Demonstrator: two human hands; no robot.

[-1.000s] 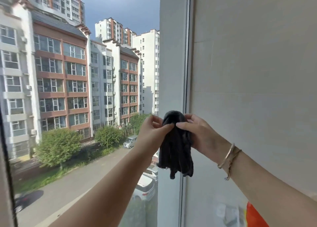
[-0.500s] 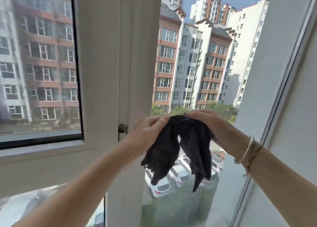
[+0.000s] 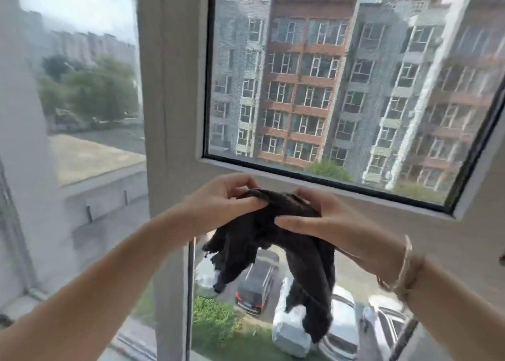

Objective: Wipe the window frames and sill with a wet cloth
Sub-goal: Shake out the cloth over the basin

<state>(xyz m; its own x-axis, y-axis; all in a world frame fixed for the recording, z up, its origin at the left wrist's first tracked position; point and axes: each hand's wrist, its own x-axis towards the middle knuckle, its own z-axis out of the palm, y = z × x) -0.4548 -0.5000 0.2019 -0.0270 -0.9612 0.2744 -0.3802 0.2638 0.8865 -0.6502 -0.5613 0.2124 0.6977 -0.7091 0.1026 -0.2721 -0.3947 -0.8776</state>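
A dark, limp cloth (image 3: 273, 240) hangs between both hands in front of the window. My left hand (image 3: 224, 199) pinches its top left edge with curled fingers. My right hand (image 3: 322, 218) grips the top right part, thumb lying across the fabric; two loose ends dangle below. Just behind the hands runs the white window frame: a vertical post (image 3: 172, 87) at centre left and a horizontal bar (image 3: 382, 199) under the upper screened pane. The sill (image 3: 131, 339) shows only partly at bottom left.
A screened pane (image 3: 341, 82) fills the upper right with a dark gasket around it. Glass panes lie left of the post and below the bar. A white side frame (image 3: 481, 153) slants at right. Bracelets (image 3: 404, 267) circle my right wrist.
The view has swung left, so the vertical post and the screened pane now fill the middle. Both hands kept hold of the cloth, which has spread wider and now sits before the horizontal bar.
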